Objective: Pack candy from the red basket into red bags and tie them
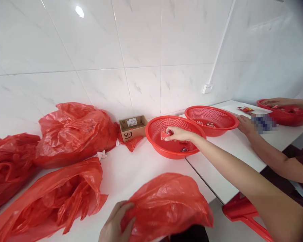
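Observation:
At the near edge of the table, my left hand (117, 220) is closed on the side of a red plastic bag (169, 201), which bulges to the right. My right hand (178, 133) reaches inside the nearer red plastic basket (158, 149). Between its fingers is a small red packet (163, 135), with something shiny and dark beside it that is too small to name. Below that hand, a few small wrapped pieces (184, 149) lie on the basket's bottom.
A second red basket (212, 131) with small items stands behind. Red bags (75, 134) lie left, near a cardboard box (132, 127). On the right, another person's hands (246, 124) are by a white tray (260, 109) and a third basket (285, 117). A red stool (242, 208) stands below.

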Tool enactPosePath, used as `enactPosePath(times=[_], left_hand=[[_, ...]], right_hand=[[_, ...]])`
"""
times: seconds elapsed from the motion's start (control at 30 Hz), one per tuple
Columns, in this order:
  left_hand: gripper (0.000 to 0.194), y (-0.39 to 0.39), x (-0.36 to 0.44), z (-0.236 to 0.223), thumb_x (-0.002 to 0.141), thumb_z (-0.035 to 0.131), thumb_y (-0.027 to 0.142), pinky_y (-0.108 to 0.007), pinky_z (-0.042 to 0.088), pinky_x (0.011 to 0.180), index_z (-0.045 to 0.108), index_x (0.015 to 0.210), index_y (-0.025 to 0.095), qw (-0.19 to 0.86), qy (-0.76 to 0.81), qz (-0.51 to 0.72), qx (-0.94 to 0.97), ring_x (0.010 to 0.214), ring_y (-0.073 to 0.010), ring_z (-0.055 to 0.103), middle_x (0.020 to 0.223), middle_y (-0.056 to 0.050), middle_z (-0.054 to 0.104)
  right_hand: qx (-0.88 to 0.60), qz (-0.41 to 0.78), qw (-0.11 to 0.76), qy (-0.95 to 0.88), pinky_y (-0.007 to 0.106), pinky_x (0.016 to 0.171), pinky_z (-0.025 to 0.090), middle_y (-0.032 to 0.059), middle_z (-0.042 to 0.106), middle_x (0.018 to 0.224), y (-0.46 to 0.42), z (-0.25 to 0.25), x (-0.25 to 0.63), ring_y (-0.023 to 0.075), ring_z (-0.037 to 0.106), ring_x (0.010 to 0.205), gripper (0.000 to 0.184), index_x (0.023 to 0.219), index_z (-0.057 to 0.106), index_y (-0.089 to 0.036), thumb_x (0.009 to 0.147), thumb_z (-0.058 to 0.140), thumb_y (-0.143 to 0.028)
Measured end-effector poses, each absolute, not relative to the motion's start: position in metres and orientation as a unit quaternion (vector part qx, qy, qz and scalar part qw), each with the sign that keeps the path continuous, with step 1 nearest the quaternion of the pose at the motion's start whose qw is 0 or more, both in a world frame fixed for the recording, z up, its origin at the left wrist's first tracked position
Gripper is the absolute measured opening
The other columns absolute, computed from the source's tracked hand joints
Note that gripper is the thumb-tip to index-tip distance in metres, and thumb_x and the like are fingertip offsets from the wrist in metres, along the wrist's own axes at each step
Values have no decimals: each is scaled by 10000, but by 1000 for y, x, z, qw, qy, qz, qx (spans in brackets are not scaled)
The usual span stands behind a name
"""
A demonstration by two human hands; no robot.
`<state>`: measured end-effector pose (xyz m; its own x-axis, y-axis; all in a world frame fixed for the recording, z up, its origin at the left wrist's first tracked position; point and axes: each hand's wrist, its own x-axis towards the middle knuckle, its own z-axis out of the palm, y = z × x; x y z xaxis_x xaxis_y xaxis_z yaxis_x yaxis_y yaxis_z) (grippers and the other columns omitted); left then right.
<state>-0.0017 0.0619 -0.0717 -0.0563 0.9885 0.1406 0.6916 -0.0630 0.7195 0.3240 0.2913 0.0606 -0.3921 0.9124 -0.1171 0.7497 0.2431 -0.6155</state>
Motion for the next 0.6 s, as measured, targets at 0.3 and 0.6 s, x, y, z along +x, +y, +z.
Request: enactPosePath(times=[0.3, 0.6], left_hand=[[650, 88, 20, -47, 802, 516, 188, -379, 444, 1039, 419, 1437, 285, 320, 623, 330, 633, 1315, -243, 493, 1497, -62, 437], [802, 79, 21, -28, 809, 536, 195, -423, 263, 1170, 227, 1543, 290, 344, 646, 341, 590, 1478, -233, 237, 1623, -54, 232]], right_hand=[[-347, 496, 111, -788, 297, 714, 481, 18, 614, 980, 170, 43, 255, 177, 602, 837, 491, 1093, 577, -239, 714, 775, -480], [-403, 352, 32, -844, 383, 920, 493, 54, 388, 1538, 189, 29, 273, 282, 557, 1220, 793, 1498, 340, -409, 795, 660, -228]])
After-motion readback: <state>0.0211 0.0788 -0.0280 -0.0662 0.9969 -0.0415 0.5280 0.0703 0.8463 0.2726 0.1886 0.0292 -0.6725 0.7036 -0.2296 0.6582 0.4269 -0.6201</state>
